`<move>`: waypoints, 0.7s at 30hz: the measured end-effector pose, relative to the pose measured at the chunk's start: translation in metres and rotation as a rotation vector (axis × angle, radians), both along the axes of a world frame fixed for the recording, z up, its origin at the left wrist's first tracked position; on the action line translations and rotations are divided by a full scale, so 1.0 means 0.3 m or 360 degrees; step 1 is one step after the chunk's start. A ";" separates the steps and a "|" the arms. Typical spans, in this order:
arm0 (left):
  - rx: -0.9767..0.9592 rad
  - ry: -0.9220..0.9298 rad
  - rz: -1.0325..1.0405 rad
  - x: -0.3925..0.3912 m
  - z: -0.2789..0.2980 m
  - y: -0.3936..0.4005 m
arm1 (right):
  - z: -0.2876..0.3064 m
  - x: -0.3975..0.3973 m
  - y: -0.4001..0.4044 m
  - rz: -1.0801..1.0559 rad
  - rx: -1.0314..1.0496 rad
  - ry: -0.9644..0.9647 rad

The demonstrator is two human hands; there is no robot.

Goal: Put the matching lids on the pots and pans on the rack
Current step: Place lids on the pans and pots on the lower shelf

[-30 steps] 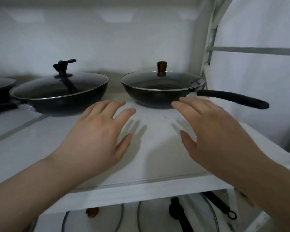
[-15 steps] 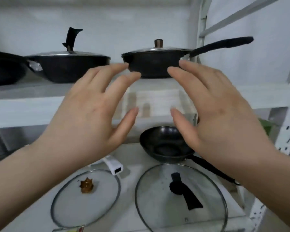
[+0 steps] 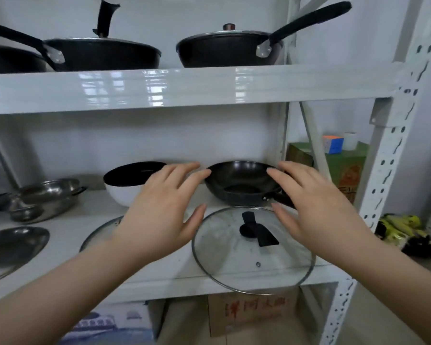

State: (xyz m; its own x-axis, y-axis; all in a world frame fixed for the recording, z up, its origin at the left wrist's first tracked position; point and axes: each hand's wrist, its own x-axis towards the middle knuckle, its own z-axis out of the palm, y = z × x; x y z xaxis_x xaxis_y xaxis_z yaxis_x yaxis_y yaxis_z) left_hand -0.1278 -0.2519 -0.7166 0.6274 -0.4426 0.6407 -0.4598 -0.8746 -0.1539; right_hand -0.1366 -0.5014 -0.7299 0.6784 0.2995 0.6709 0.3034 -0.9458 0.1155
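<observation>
On the lower shelf a glass lid with a black handle [image 3: 253, 255] lies flat at the front edge, partly overhanging. Behind it sits an uncovered black wok [image 3: 239, 185]. My left hand [image 3: 159, 210] and my right hand [image 3: 319, 210] hover open, fingers spread, on either side above the lid, holding nothing. A second glass lid [image 3: 97, 235] is mostly hidden under my left hand. A white pot with black inside [image 3: 127, 185] stands left of the wok. Further left are a steel pot [image 3: 40, 197] and a steel lid [image 3: 13, 250]. Two lidded black pans [image 3: 102, 53] [image 3: 227, 49] sit on the upper shelf.
The white rack's upright post [image 3: 383, 170] runs down the right side. A green box [image 3: 343, 168] with a colour cube and white cup stands behind it. Cardboard box [image 3: 249, 317] sits below the lower shelf. Yellow-black items [image 3: 403, 230] lie on the floor right.
The view has dropped from the upper shelf to the lower shelf. Both open hands have come down from in front of the lidded pans to either side of the glass lid.
</observation>
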 end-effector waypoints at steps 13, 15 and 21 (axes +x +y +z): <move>-0.0553 0.0925 0.0255 0.218 -0.194 -0.187 | -0.120 0.222 -0.155 -0.0443 -0.0015 0.0774; -0.0754 0.1163 0.0269 0.266 -0.226 -0.241 | -0.143 0.296 -0.179 -0.0522 0.0035 0.0848; -0.1643 0.2250 0.0252 0.381 -0.301 -0.402 | -0.205 0.465 -0.258 -0.0705 0.0033 0.1019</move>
